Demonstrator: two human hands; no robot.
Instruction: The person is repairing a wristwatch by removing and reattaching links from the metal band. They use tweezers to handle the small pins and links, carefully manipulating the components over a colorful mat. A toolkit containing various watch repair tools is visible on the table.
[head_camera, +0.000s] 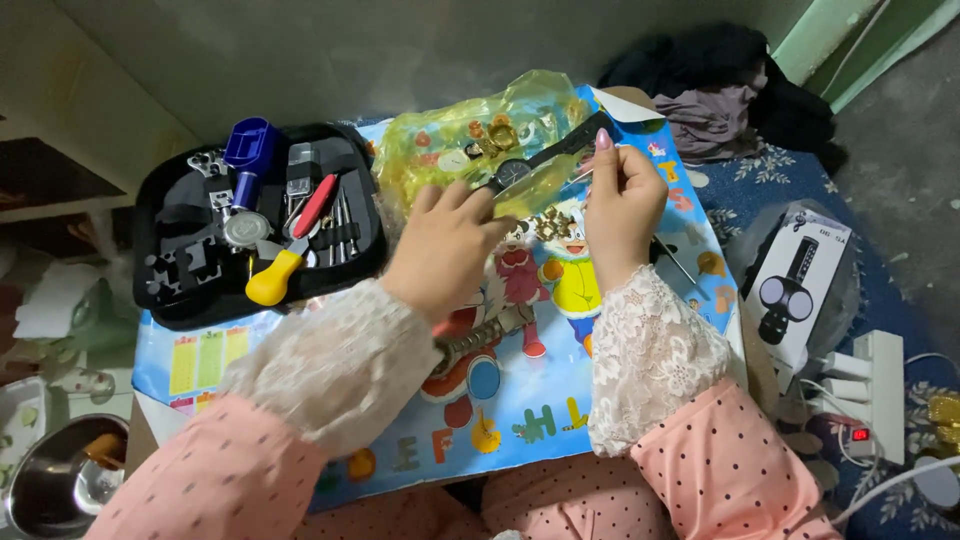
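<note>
My left hand (445, 245) grips a wristwatch (513, 172) with a dark strap, held up over a low table covered by a colourful cartoon sheet (520, 400). The strap's far end points toward the upper right. My right hand (622, 205) is closed on a thin metal tool (577, 180), its tip at the watch's side. A metal watch band (485, 335) lies on the sheet under my left wrist. Behind the watch sits a yellow plastic bag (455, 150) with several small gold and silver watch parts.
An open black tool case (165, 270) at the left holds a blue tool, a yellow-handled tool, a red-handled tool and metal pieces. A white box with a microphone picture (800, 280) and a white power strip (875, 390) lie at the right. A steel bowl (55, 480) sits lower left.
</note>
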